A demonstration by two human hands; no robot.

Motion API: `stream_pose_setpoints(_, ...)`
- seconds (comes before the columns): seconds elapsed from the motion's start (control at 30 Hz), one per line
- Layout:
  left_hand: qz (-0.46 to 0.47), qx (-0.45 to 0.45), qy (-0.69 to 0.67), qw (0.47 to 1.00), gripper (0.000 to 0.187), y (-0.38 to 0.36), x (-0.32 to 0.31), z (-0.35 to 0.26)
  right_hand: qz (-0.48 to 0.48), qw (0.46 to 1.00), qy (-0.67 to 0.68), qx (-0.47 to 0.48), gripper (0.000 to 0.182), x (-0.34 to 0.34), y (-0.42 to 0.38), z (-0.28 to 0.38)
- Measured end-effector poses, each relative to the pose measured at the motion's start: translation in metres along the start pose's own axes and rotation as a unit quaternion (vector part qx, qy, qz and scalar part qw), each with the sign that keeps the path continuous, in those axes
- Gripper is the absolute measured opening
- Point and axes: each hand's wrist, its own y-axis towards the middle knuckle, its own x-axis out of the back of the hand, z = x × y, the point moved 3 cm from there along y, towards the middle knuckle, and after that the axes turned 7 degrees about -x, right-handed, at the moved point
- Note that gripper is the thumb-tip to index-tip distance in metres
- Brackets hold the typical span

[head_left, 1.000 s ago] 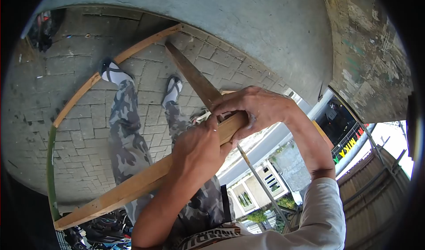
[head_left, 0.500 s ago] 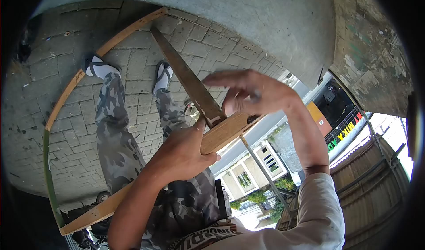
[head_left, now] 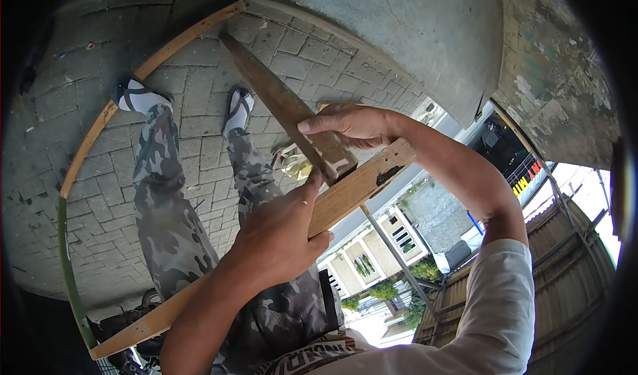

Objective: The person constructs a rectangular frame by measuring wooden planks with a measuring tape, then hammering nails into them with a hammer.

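Observation:
My left hand (head_left: 279, 232) is closed around a long light-brown wooden plank (head_left: 362, 186), with its fingers by the joint and the thumb underneath. The plank has a dark, damaged hole near its right end. My right hand (head_left: 362, 126) grips a darker, weathered board (head_left: 272, 86), thumb on its upper face and fingers behind it. That board's near end meets the plank's side just beyond my left fingertips. Its other end points away over the pavement. Part of the plank is hidden behind my left forearm.
A long wooden strip (head_left: 93, 149) runs round the left, continuing into a green section (head_left: 66, 262). My sandalled feet (head_left: 143, 99) stand on paving bricks (head_left: 286, 39). A concrete wall (head_left: 412, 29) rises at top; a corrugated sheet (head_left: 551, 288) is at right. A yellowish item (head_left: 296, 166) lies beyond the board.
My right hand has come down from above the joint and taken hold of the dark board. My left hand keeps its grip on the plank, and the view has shifted slightly.

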Motion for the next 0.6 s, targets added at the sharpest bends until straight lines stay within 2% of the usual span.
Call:
stream_pose_setpoints(0.03,0.009,0.002,0.004,1.0,0.087,-0.001,0.001,-0.003,-0.015,0.999,0.027,0.009,0.054,0.001,-0.002,0.0)
stream_pose_setpoints(0.17,-0.003,-0.005,-0.004,1.0,0.086,-0.008,-0.004,-0.005,-0.042,0.998,-0.04,-0.005,0.056,0.002,-0.012,0.011)
stream_pose_setpoints(0.27,0.026,0.023,-0.01,0.999,0.085,-0.015,0.001,-0.012,-0.064,0.993,-0.086,-0.037,0.059,-0.014,-0.033,0.033)
stream_pose_setpoints(0.43,-0.01,-0.036,-0.008,0.999,0.082,-0.024,-0.007,-0.01,-0.072,0.993,-0.087,-0.032,0.063,-0.024,-0.05,0.051)
stream_pose_setpoints(0.6,-0.008,-0.037,0.009,0.999,0.08,-0.03,-0.003,-0.015,-0.097,0.991,-0.083,-0.041,0.066,-0.031,-0.055,0.054)
